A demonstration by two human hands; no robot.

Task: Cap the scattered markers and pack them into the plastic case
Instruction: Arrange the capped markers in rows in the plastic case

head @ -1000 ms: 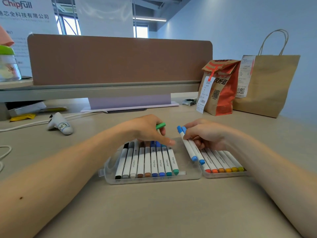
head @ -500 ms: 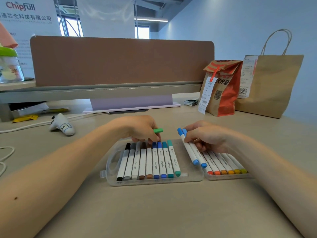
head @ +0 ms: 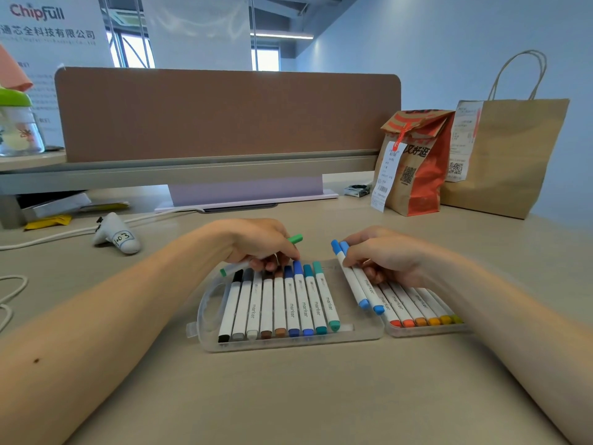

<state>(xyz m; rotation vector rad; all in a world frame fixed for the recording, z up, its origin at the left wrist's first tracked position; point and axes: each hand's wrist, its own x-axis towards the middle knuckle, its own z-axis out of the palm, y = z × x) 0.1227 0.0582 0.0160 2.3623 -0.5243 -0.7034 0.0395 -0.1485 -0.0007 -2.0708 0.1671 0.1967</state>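
Clear plastic, the marker case (head: pixel 288 346) lies open flat on the beige desk (head: pixel 288 399), its two halves side by side. The left half holds nine capped markers (head: pixel 290 303) in a row, from black through greys and browns to blues and teal. The right half (head: pixel 426 332) holds warm-coloured markers (head: pixel 398 303), reds to yellows, their far ends hidden under the right hand (head: pixel 388 256). That hand pinches two light-blue markers (head: pixel 356 282) together, slanted over the seam between the halves, with caps on both ends. The left hand (head: pixel 256 244) has its fingers curled round a green marker (head: pixel 296 239), held crosswise above the far ends of the left row, with a green end showing on either side of the hand. Further back on the right stand an orange printed paper bag (head: pixel 414 165) and a kraft carrier bag (head: pixel 503 155). On the left lies a white gadget (head: pixel 117 239) with a handwritten label, and a brown divider panel (head: pixel 224 114) closes off the back of the desk
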